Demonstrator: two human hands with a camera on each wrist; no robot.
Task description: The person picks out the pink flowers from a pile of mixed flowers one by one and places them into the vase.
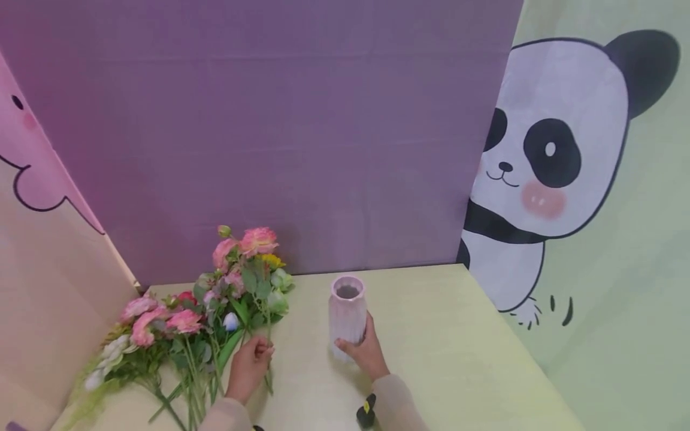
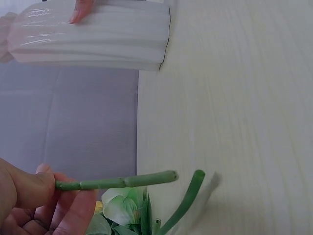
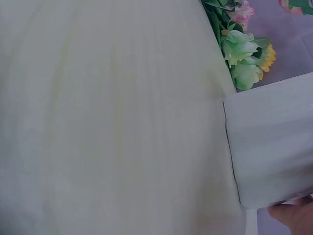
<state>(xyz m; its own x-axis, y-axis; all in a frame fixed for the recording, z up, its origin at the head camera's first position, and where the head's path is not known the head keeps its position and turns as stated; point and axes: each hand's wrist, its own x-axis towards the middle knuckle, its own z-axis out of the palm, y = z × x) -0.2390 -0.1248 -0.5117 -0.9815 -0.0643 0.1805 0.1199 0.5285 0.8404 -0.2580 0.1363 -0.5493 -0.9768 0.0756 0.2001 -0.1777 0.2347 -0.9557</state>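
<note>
My left hand point(image 1: 250, 365) pinches a green flower stem point(image 2: 127, 182) between thumb and fingers, and its cut end sticks out past them in the left wrist view. The stem runs up toward a pink flower point(image 1: 259, 240) among the leaves; which bloom it carries I cannot tell for sure. With thumb and fingers around its lower right side, my right hand point(image 1: 369, 352) holds a pale pink ribbed vase point(image 1: 347, 317), which stands upright. No stem shows in the vase's mouth. Only part of the right hand appears beside the vase point(image 3: 274, 147) in the right wrist view.
Several artificial flowers lie on the left of the pale wood-look table point(image 1: 447, 335), among them pink blooms point(image 1: 184, 321), white ones point(image 1: 110, 353) and a blue bud point(image 1: 230, 321). Behind the table rises a purple panel point(image 1: 302, 149); a panda picture point(image 1: 560, 143) covers the right wall.
</note>
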